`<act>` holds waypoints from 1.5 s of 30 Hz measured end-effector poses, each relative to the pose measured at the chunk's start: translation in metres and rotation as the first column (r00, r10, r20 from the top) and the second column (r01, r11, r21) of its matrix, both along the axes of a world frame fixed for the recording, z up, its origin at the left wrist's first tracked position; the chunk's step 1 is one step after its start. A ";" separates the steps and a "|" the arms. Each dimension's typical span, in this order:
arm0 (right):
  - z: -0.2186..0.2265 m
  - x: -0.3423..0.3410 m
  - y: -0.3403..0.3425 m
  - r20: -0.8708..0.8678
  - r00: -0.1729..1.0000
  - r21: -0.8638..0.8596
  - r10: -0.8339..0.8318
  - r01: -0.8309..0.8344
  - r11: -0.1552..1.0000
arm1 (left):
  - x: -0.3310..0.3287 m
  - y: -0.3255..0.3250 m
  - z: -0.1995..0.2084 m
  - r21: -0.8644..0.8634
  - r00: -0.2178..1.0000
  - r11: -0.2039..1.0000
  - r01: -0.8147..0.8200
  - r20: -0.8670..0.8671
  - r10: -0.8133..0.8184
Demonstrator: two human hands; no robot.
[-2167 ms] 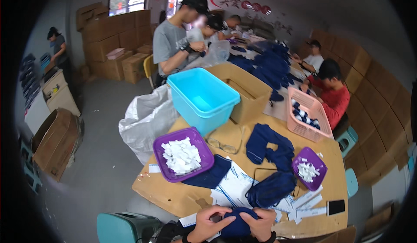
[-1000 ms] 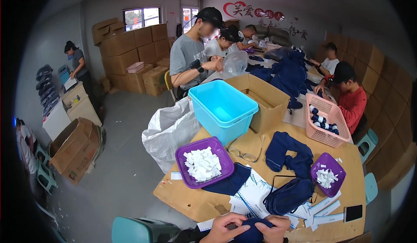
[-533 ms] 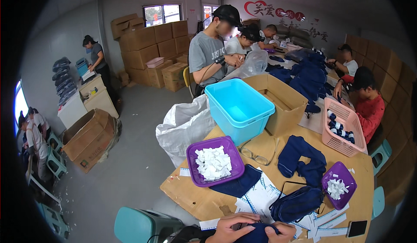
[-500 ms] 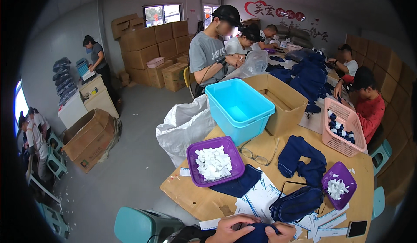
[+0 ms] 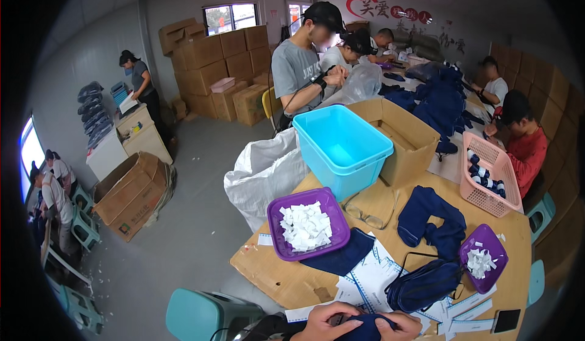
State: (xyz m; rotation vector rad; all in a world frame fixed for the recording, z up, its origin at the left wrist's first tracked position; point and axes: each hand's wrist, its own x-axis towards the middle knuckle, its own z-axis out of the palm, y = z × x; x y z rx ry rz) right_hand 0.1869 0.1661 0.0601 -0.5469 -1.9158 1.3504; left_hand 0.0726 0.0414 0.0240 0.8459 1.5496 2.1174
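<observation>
Gripping a navy cloth piece [image 5: 368,329] at the near edge of the scene, had the left hand [image 5: 331,324] closed on its left side and the right hand [image 5: 402,326] closed on its right. Pressed both thumbs against its upper face, with fingers curled around the sides. Could not tell how the cloth hung underneath, its lower part being cut off. Had white paper strips [image 5: 472,325] with blue marks scattered just beyond the hands on a wooden table [image 5: 274,275], and a dark navy bundle [image 5: 423,285] with loose cords lying among them. Saw a phone [image 5: 507,321] near the right edge, just beside one strip. Found a large purple tray [image 5: 337,216] of white scraps [image 5: 304,226] to the left, resting partly on a flat navy piece [image 5: 341,252], and a smaller purple tray [image 5: 498,263] with fewer white pieces to the right. Noticed eyeglasses [image 5: 373,221] and a folded navy garment [image 5: 420,216] between the trays, farther back. Spotted a blue tub [image 5: 341,179] beyond, next to an open carton [image 5: 420,158], and a pink basket [image 5: 487,199] of navy-and-white bundles [image 5: 484,179] on the far right.
</observation>
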 end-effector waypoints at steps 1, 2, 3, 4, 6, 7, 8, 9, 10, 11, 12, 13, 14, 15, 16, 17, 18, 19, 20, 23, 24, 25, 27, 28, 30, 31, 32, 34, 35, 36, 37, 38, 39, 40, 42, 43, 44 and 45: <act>0.003 0.002 -0.001 0.045 0.999 0.005 -0.008 0.008 1.000 | 0.001 0.000 -0.001 0.006 0.999 1.000 -0.019 -0.033 0.019; 0.004 0.002 -0.002 0.090 0.996 0.010 -0.016 0.016 1.000 | 0.002 0.000 -0.002 0.013 0.997 0.999 -0.038 -0.066 0.038; 0.004 0.003 -0.003 0.092 0.996 0.005 -0.013 0.012 1.000 | 0.002 -0.002 -0.002 0.007 0.997 0.999 -0.041 -0.064 0.041; 0.003 0.002 -0.003 0.098 0.995 0.017 -0.030 0.028 0.999 | 0.001 -0.001 -0.002 -0.002 0.998 1.000 -0.028 -0.050 0.028; 0.003 0.000 -0.002 0.110 0.993 0.025 -0.048 0.046 0.999 | -0.001 0.000 -0.003 -0.015 0.999 1.000 -0.012 -0.031 0.012; 0.004 0.000 -0.001 0.100 0.994 0.061 -0.040 0.034 0.998 | -0.001 0.001 -0.002 0.004 0.999 1.000 -0.019 -0.030 0.019; 0.005 -0.001 -0.001 0.090 0.996 0.098 -0.031 0.022 0.995 | -0.001 0.002 -0.002 0.023 0.999 0.999 -0.028 -0.030 0.029; 0.004 0.000 0.000 0.095 0.995 0.094 -0.030 0.021 0.995 | -0.003 0.003 -0.001 0.019 0.999 0.999 -0.029 -0.025 0.029; 0.001 0.001 0.001 0.122 0.992 0.084 -0.032 0.021 0.996 | -0.005 0.004 0.000 0.025 0.998 0.999 -0.027 -0.051 0.028; -0.001 0.002 0.002 0.147 0.989 0.074 -0.032 0.022 0.997 | -0.006 0.005 0.000 0.031 0.996 0.999 -0.026 -0.079 0.029; -0.002 0.003 0.002 0.152 0.988 0.073 -0.034 0.023 0.997 | -0.007 0.003 -0.003 0.029 0.997 0.999 -0.025 -0.074 0.027; -0.004 0.003 0.003 0.129 0.991 0.090 -0.028 0.016 0.996 | -0.010 0.000 -0.006 -0.032 0.996 0.999 0.014 -0.093 -0.017; -0.005 0.002 0.003 0.106 0.994 0.109 -0.022 0.010 0.994 | -0.011 -0.002 -0.007 -0.093 0.992 0.994 0.053 -0.109 -0.063; -0.004 0.003 0.003 0.106 0.994 0.106 -0.022 0.011 0.994 | -0.012 -0.003 -0.008 -0.095 0.992 0.994 0.053 -0.108 -0.063; -0.002 0.004 0.003 0.143 0.990 0.095 -0.004 -0.010 0.995 | -0.015 -0.002 -0.001 -0.111 0.987 0.989 0.097 -0.118 -0.110; 0.000 0.004 0.003 0.179 0.984 0.082 0.013 -0.028 0.996 | -0.017 -0.001 0.004 -0.128 0.979 0.982 0.142 -0.128 -0.159; 0.000 0.003 0.004 0.179 0.984 0.078 0.010 -0.025 0.997 | -0.018 -0.002 0.007 -0.132 0.978 0.980 0.146 -0.127 -0.163; -0.001 0.001 0.004 0.144 0.989 0.084 0.032 -0.044 0.996 | -0.019 -0.005 0.010 -0.171 0.969 0.975 0.144 -0.176 -0.174; -0.002 0.001 0.005 0.109 0.993 0.090 0.053 -0.062 0.994 | -0.022 -0.006 0.013 -0.210 0.956 0.967 0.142 -0.224 -0.189; -0.007 0.003 0.005 0.073 0.996 0.120 0.050 -0.059 0.991 | -0.026 -0.004 0.011 -0.164 0.940 0.972 0.166 -0.272 -0.206; -0.009 0.004 0.005 0.072 0.997 0.112 0.040 -0.048 0.993 | -0.026 -0.003 0.009 -0.113 0.946 0.979 0.169 -0.260 -0.193; -0.011 0.005 0.005 0.085 0.995 0.119 0.044 -0.054 0.991 | -0.026 -0.001 0.007 -0.065 0.954 0.983 0.172 -0.237 -0.182; -0.017 0.008 0.006 0.104 0.994 0.123 0.029 -0.041 0.992 | -0.030 0.004 0.009 -0.049 0.944 0.977 0.209 -0.251 -0.215; -0.022 0.010 0.007 0.092 0.995 0.165 0.023 -0.038 0.986 | -0.032 0.008 0.011 -0.024 0.936 0.971 0.237 -0.264 -0.234; -0.019 0.010 0.010 0.060 0.998 0.192 0.029 -0.040 0.980 | -0.031 0.006 0.018 -0.047 0.924 0.966 0.254 -0.282 -0.257; -0.012 0.008 0.012 0.050 0.996 0.183 0.079 -0.087 0.979 | -0.032 0.006 0.019 -0.052 0.916 0.960 0.274 -0.290 -0.277; -0.009 0.008 0.014 0.040 0.991 0.175 0.128 -0.133 0.975 | -0.033 0.007 0.020 -0.057 0.912 0.956 0.287 -0.289 -0.291; -0.012 0.008 0.014 0.019 0.991 0.149 0.131 -0.132 0.980 | -0.037 0.008 0.022 -0.073 0.893 0.944 0.321 -0.310 -0.327; -0.010 0.009 0.013 0.016 0.990 0.145 0.137 -0.138 0.980 | -0.038 0.009 0.023 -0.072 0.886 0.938 0.340 -0.311 -0.345; -0.009 0.009 0.014 0.013 0.990 0.141 0.143 -0.144 0.979 | -0.038 0.010 0.025 -0.078 0.883 0.935 0.347 -0.309 -0.354; -0.009 0.009 0.014 0.013 0.991 0.137 0.133 -0.134 0.981 | -0.040 0.011 0.027 -0.114 0.870 0.931 0.347 -0.332 -0.365; -0.010 0.010 0.014 -0.006 0.990 0.113 0.143 -0.142 0.983 | -0.040 0.012 0.029 -0.150 0.856 0.926 0.345 -0.355 -0.376; -0.011 0.010 0.015 -0.026 0.988 0.089 0.153 -0.150 0.985 | -0.040 0.014 0.032 -0.154 0.852 0.923 0.353 -0.353 -0.385; -0.009 0.010 0.017 -0.026 0.989 0.083 0.149 -0.146 0.986 | -0.040 0.017 0.039 -0.153 0.842 0.901 0.406 -0.321 -0.434; -0.003 0.007 0.022 -0.134 0.973 0.034 0.189 -0.187 0.982 | -0.041 0.020 0.042 -0.153 0.826 0.875 0.460 -0.287 -0.485; -0.004 0.007 0.023 -0.156 0.968 0.040 0.196 -0.192 0.981 | -0.041 0.021 0.042 -0.152 0.824 0.880 0.450 -0.311 -0.474; -0.003 0.007 0.023 -0.154 0.970 0.039 0.190 -0.186 0.982 | -0.041 0.023 0.041 -0.149 0.820 0.886 0.439 -0.336 -0.463; -0.001 0.006 0.024 -0.152 0.971 0.040 0.186 -0.182 0.982 | -0.041 0.023 0.041 -0.149 0.818 0.884 0.444 -0.335 -0.467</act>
